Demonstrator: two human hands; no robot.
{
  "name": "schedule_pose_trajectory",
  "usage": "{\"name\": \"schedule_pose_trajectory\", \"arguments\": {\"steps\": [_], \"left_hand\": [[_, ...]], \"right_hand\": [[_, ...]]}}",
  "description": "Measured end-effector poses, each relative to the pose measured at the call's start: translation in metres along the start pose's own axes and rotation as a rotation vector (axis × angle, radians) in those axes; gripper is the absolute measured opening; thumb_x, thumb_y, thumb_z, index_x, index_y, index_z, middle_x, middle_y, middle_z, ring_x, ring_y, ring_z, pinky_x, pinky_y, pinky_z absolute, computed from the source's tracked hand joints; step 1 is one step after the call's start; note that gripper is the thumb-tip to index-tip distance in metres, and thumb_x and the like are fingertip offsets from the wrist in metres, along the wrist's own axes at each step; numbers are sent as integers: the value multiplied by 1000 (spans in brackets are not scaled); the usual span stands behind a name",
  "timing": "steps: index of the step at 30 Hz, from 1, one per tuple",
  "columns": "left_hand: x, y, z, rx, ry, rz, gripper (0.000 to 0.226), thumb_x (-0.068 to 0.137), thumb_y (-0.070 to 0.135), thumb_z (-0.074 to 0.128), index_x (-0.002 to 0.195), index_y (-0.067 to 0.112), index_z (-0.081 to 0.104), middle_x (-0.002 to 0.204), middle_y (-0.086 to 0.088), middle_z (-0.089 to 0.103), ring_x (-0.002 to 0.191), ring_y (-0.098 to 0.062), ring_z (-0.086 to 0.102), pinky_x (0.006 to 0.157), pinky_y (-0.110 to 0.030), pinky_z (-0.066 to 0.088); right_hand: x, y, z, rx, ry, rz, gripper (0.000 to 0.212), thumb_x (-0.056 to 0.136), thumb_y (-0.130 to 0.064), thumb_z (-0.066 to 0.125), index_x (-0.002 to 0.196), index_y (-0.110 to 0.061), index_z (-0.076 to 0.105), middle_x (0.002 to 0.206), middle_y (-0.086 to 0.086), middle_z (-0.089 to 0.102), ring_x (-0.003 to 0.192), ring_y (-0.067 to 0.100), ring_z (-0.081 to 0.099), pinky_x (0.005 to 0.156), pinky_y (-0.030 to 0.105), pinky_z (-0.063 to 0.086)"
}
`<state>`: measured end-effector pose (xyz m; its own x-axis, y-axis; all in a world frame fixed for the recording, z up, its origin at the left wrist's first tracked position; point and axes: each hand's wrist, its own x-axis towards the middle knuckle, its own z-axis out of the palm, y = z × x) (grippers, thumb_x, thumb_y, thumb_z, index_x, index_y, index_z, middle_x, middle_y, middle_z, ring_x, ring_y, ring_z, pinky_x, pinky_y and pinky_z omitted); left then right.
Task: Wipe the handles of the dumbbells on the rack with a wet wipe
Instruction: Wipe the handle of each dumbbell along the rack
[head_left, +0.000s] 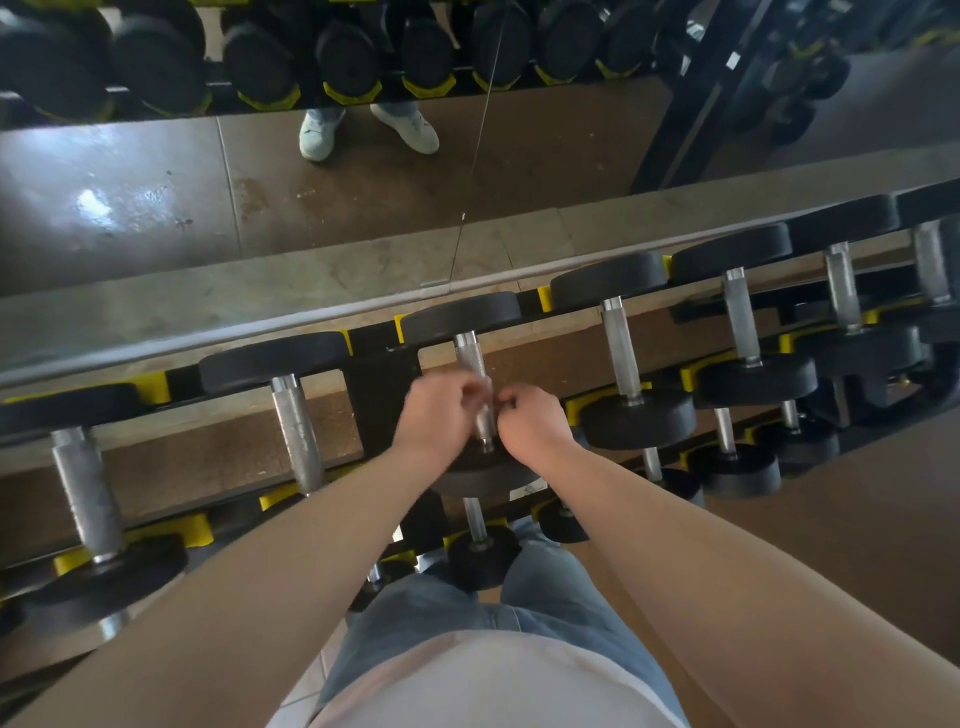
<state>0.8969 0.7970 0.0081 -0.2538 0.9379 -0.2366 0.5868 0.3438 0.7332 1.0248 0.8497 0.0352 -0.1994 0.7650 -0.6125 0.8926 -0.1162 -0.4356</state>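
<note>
Left hand (441, 410): fingers curled, against centre dumbbell handle (474, 364) from left. Right hand (530, 426): curled likewise, from right, equally near. Contents of either grip: cannot tell; wet wipe not discernible. Handle on rack (379, 410) top tier, long axis running away from body. Wipe along that axis.

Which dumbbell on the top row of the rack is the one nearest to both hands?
The third dumbbell from the left: the left hand and the right hand meet at its handle; none of the others has a hand near it.
</note>
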Motion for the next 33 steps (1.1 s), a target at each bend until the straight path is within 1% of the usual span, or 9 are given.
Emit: {"name": "schedule_pose_trajectory", "arguments": {"steps": [3, 5, 9, 13, 16, 19, 23, 29, 33], "left_hand": [[22, 0, -16, -22, 147, -10, 16, 97, 26, 69, 110, 23, 77, 106, 8, 75, 97, -6, 66, 93, -27, 53], [19, -2, -18, 24, 122, 35, 15, 97, 28, 69, 109, 24, 78, 106, 7, 75, 97, -8, 66, 92, -28, 52], [-1, -10, -9, 116, -149, 89, 13, 96, 31, 70, 106, 29, 79, 106, 9, 76, 97, -7, 68, 93, -34, 57], [-14, -6, -7, 154, -355, -29, 15, 95, 31, 71, 108, 33, 78, 112, 10, 75, 102, -7, 68, 97, -34, 56], [-17, 0, -5, 116, -314, -38, 13, 96, 29, 70, 106, 31, 77, 108, 12, 73, 100, -5, 65, 94, -29, 54], [-15, 14, -5, -29, -248, -127, 6, 96, 29, 69, 98, 34, 73, 97, 18, 68, 92, 1, 60, 81, -20, 46], [-10, 40, -4, -92, -165, -118, 9, 97, 29, 69, 93, 37, 68, 90, 20, 66, 87, 4, 60, 73, -13, 41], [0, 86, 16, -259, -77, -231, 3, 95, 29, 73, 96, 31, 71, 96, 15, 70, 93, -3, 65, 83, -24, 53], [11, 114, 41, -280, -48, -286, 11, 93, 32, 75, 103, 28, 74, 101, 13, 71, 98, -4, 65, 91, -30, 53]], "right_hand": [[-2, 1, -2, -5, -2, -10, 27, 104, -13, 48, 121, -20, 68, 101, -5, 61, 88, 12, 58, 77, 27, 46], [-2, 1, -2, -1, 2, -11, 27, 104, -14, 49, 121, -21, 68, 104, -4, 63, 88, 12, 59, 76, 26, 45], [-2, 1, -2, 17, 0, -3, 26, 104, -17, 50, 122, -22, 68, 114, 0, 69, 86, 11, 59, 75, 26, 46], [-4, 1, -5, 45, -29, 1, 29, 104, -16, 50, 126, -23, 67, 123, 3, 69, 107, 21, 66, 84, 31, 50], [-4, 5, -10, 144, -52, 5, 30, 103, -16, 52, 127, -24, 67, 125, 0, 68, 111, 19, 64, 84, 26, 48], [-4, 13, -20, 347, -69, -10, 23, 103, -24, 54, 122, -24, 67, 109, -10, 65, 102, 10, 62, 73, 18, 43], [-7, 24, -44, 594, -209, -1, 19, 104, -34, 55, 113, -24, 68, 109, -2, 71, 102, 18, 68, 91, 34, 56], [7, 60, -89, 972, -430, 59, 20, 101, -10, 59, 120, -8, 67, 113, 18, 74, 102, 27, 73, 97, 43, 57], [22, 84, -118, 1022, -443, 56, 23, 97, -2, 63, 120, 0, 66, 109, 19, 72, 97, 25, 71, 93, 37, 59]]}}
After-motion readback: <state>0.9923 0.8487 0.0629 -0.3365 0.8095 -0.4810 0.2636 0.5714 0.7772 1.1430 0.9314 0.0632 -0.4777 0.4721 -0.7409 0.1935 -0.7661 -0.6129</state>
